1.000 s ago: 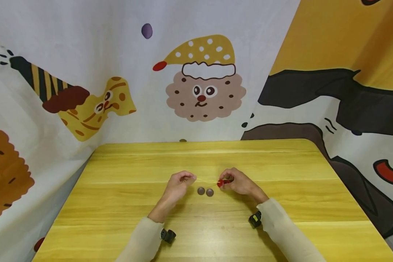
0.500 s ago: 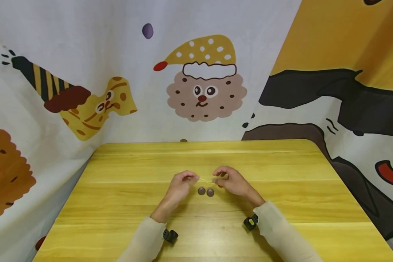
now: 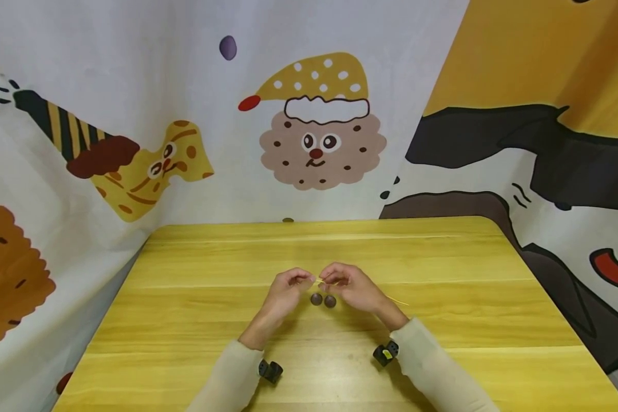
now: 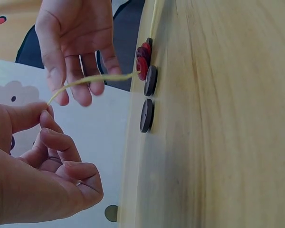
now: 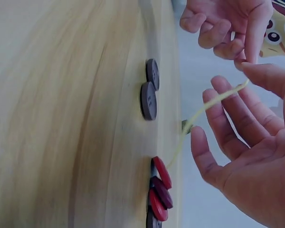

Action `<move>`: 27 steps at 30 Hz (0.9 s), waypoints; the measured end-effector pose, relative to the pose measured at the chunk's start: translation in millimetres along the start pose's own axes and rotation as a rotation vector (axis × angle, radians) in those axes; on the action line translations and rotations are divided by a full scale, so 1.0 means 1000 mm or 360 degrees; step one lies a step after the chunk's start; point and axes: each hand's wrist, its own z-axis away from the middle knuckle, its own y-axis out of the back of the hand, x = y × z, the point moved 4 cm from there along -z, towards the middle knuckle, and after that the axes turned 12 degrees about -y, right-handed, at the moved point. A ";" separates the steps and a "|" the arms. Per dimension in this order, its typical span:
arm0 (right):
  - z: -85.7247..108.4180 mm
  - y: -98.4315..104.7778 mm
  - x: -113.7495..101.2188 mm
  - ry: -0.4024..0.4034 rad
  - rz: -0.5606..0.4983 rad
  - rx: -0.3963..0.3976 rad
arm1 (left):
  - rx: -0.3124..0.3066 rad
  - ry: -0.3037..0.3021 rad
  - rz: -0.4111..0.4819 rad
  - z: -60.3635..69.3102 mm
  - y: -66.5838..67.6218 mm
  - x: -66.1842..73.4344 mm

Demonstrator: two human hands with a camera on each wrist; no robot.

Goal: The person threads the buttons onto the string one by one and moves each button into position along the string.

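Observation:
My left hand (image 3: 283,294) pinches the end of a yellow string (image 4: 102,77) between thumb and fingertip. Facing it, my right hand (image 3: 357,290) has spread, loosely bent fingers close to that end; in the right wrist view its thumb tip is beside the left fingertips. Lower down, the string meets a row of red buttons (image 5: 158,205), a maroon button (image 5: 161,192) and a dark one, resting on the table. Two brown buttons (image 3: 316,299) (image 3: 330,301) lie side by side below the hands. The right hand hides the red ones in the head view.
The wooden table (image 3: 185,257) reaches back to a patterned cloth (image 3: 195,57) with cartoon figures. The string's tail (image 3: 399,301) runs over the table right of my right hand. Small black devices (image 3: 270,372) (image 3: 385,353) sit at both wrists.
My right hand has let go of the red buttons and moved left to the left fingertips. The string's tail now shows at the right. The left hand has shifted slightly right.

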 end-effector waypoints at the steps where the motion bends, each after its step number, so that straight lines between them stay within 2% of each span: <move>1: 0.000 -0.001 0.000 0.0002 -0.0015 -0.0008 | -0.0001 0.0000 -0.0001 0.000 0.000 0.000; 5: 0.001 -0.001 -0.003 0.0004 0.0006 0.0016 | -0.0006 0.0007 0.0003 -0.001 -0.001 -0.002; 10: 0.002 0.003 -0.005 -0.0006 0.0103 0.0104 | -0.0006 0.0017 0.0020 -0.001 -0.001 -0.003; 15: 0.004 0.004 -0.006 -0.0007 0.0098 0.0155 | -0.0007 0.0010 0.0018 -0.001 -0.001 -0.003; 24: 0.016 0.004 -0.030 -0.0060 0.0128 0.0194 | -0.0034 -0.0003 0.0022 0.000 -0.001 -0.002; 27: 0.016 0.004 -0.030 -0.0044 0.0128 0.0209 | -0.0038 -0.0002 0.0015 0.000 -0.001 -0.002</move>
